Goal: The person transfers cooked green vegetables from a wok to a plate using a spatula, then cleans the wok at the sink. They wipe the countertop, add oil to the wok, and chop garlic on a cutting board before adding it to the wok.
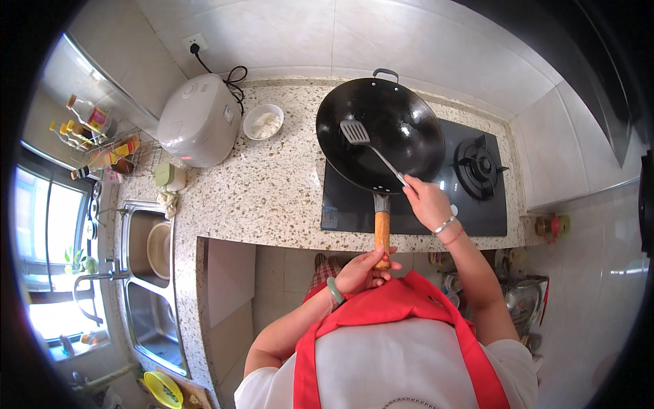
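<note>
A black wok (419, 107) with an oily sheen sits over the left side of a black glass gas hob (347, 204). Its wooden handle (381, 227) points towards me, and my left hand (364, 271) holds the end of it. With my right hand (429, 202) I grip a slotted metal spatula (383, 157). The spatula's slotted blade (354, 132) is over the left part of the wok's inside; whether it touches the metal I cannot tell. No food shows in the wok. The burner under the wok is hidden.
Left of the wok stand a white bowl (249, 128) of white food, perhaps rice, and a plugged-in rice cooker (199, 122). A bare burner (480, 163) lies to the right. Further left are a double sink (148, 250), a rack of bottles (110, 138) and a yellow basket (162, 389).
</note>
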`<state>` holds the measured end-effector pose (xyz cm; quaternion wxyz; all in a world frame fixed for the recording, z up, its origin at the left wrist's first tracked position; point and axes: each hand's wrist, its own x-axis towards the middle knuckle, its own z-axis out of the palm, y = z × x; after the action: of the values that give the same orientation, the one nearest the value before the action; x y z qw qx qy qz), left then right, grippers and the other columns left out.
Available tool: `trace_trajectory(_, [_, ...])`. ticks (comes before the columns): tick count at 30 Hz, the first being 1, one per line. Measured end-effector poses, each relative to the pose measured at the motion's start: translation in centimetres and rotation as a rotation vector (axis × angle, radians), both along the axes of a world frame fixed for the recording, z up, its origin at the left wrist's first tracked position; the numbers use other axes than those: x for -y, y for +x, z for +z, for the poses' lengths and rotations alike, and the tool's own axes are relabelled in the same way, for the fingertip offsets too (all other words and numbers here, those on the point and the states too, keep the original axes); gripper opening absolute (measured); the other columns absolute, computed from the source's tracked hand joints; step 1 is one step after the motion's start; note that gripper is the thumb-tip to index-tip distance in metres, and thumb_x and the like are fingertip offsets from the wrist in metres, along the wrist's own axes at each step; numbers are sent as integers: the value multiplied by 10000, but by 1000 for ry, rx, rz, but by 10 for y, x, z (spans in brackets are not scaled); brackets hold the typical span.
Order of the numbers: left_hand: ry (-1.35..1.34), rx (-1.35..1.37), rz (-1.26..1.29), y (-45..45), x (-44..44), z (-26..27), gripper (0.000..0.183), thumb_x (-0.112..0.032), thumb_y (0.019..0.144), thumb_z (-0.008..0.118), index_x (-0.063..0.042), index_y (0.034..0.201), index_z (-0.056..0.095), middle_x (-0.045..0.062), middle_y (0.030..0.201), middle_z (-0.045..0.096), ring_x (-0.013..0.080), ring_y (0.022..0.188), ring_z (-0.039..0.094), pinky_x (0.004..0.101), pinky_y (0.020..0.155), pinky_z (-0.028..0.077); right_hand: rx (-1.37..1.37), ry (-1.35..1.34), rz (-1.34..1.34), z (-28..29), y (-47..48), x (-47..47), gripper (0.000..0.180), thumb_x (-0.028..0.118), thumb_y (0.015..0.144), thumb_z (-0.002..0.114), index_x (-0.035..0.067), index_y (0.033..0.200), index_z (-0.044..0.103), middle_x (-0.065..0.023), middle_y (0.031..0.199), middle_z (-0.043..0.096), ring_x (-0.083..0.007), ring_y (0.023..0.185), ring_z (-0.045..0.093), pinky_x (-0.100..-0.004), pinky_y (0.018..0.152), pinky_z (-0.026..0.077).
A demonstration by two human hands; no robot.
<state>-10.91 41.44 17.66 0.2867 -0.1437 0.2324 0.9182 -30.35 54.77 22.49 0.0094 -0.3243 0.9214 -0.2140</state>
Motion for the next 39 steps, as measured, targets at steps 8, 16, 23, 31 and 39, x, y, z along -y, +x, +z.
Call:
trace_trajectory(8, [-11, 10, -1, 0, 0, 3, 526, -454, 998, 399, -81, 1369, 408, 29, 1035, 630, 68, 756, 549, 201, 670, 442, 94, 144, -86, 63, 8, -60, 220, 223, 828, 659, 142, 1029, 699, -127, 813, 680, -334, 747, 648, -409, 652, 528])
trace_trajectory(16, [-18, 12, 9, -1, -1, 2, 528, -462, 995, 399, -88, 1368, 411, 24, 1028, 629, 66, 756, 547, 199, 665, 449, -10, 204, -68, 54, 6, -48, 218, 233, 844, 639, 136, 1033, 685, -123, 773, 670, -334, 708, 635, -421, 620, 512])
trace_trajectory(23, [-44, 27, 15, -1, -3, 7, 533, -467, 995, 396, -81, 1362, 409, 24, 1023, 628, 68, 750, 539, 200, 661, 445, -250, 221, -101, 4, -36, -29, 242, 233, 862, 613, 180, 1098, 632, -117, 725, 628, -335, 660, 630, -439, 562, 502])
trace_trajectory(31, [-28, 31, 38, 1, -7, 1, 541, -479, 994, 386, -79, 1358, 410, 34, 1030, 625, 79, 754, 537, 207, 644, 435, -57, 234, -76, 53, 3, -81, 225, 230, 837, 647, 154, 1047, 675, -143, 753, 655, -335, 700, 637, -427, 603, 509])
trace_trajectory(39, [-51, 59, 45, 0, -8, 5, 573, -526, 980, 370, -102, 1362, 424, 29, 1004, 628, 80, 731, 547, 205, 636, 438, -132, 4, -48, 28, 1, -60, 244, 241, 845, 647, 156, 1073, 662, -112, 771, 645, -337, 694, 622, -426, 594, 490])
